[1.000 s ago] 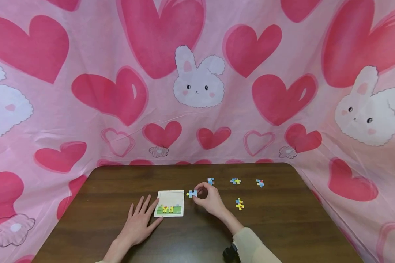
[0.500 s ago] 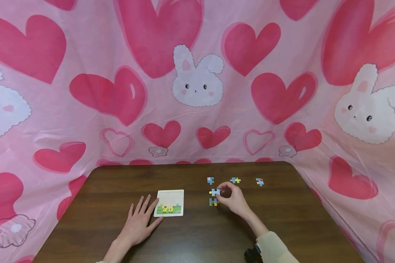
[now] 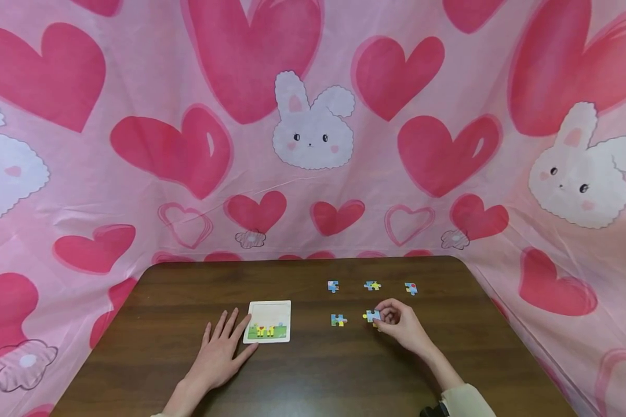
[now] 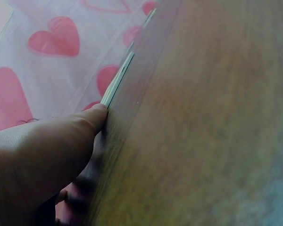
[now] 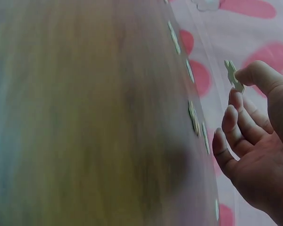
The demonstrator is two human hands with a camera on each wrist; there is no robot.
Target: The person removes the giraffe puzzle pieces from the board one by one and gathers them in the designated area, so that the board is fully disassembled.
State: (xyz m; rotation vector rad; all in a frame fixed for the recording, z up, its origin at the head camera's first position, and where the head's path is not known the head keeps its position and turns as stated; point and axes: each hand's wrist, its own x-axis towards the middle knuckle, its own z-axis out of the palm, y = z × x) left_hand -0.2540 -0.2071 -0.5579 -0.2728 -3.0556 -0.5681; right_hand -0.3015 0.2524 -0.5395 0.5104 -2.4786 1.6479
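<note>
Resting with fingers spread, the left hand (image 3: 220, 354) touches the left edge of the tray (image 3: 269, 313); right of the tray lie a pale piece (image 3: 333, 286) and, nearer, a green piece (image 3: 337, 319); farther right of it, a yellow-blue piece (image 3: 372, 285); before that, the right hand (image 3: 404, 329) pinches a blue piece (image 3: 371, 316); farthest from the tray, a red-dotted piece (image 3: 411, 288); behind, a pink curtain (image 3: 313, 185).

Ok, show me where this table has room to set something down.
Bare: the table nearside of the white-edged board, between left hand and right hand; also leftward of the left hand and rightward of the right. Crowded: around the right hand, which pinches a puzzle piece, with loose pieces nearby.
</note>
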